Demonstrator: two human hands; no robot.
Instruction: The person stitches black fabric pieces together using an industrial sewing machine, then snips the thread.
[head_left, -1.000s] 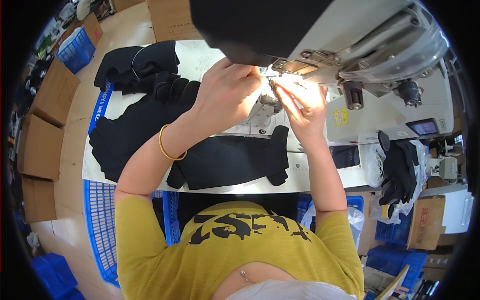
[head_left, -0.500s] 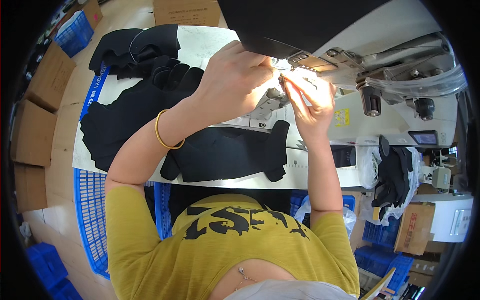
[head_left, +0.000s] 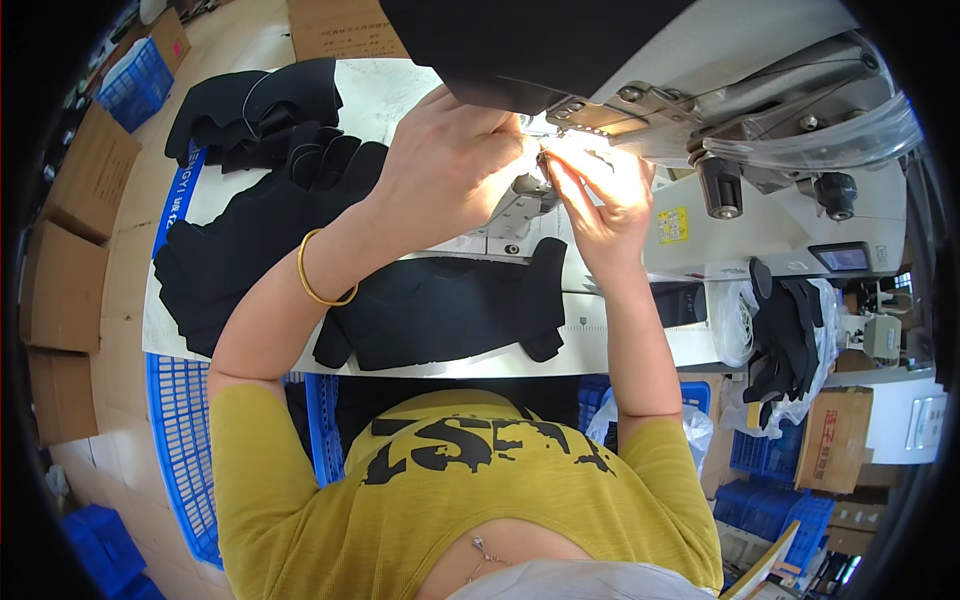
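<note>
Since half a second ago both hands have stayed at the needle area of the white industrial sewing machine [head_left: 760, 210], with the view drawn slightly closer and the hands little shifted. The left hand [head_left: 450, 165] reaches in from the left, fingers curled and pressed together toward the bright lit spot under the machine head; whether it pinches anything cannot be told because of the glare. The right hand [head_left: 605, 205] comes up from the near side, thumb and forefinger brought together at the same lit point, just beside the left fingertips; what lies between them is too small and too bright to make out. A thin gold bangle [head_left: 322, 270] circles the left wrist. On the white work table [head_left: 620, 345], near the person, a flat black fabric piece [head_left: 440, 310] lies beneath the forearms. To the far left a heap of black fabric pieces [head_left: 260, 190] covers the table. At the right a bundle of black gloves [head_left: 785, 330] hangs by the table's edge.
</note>
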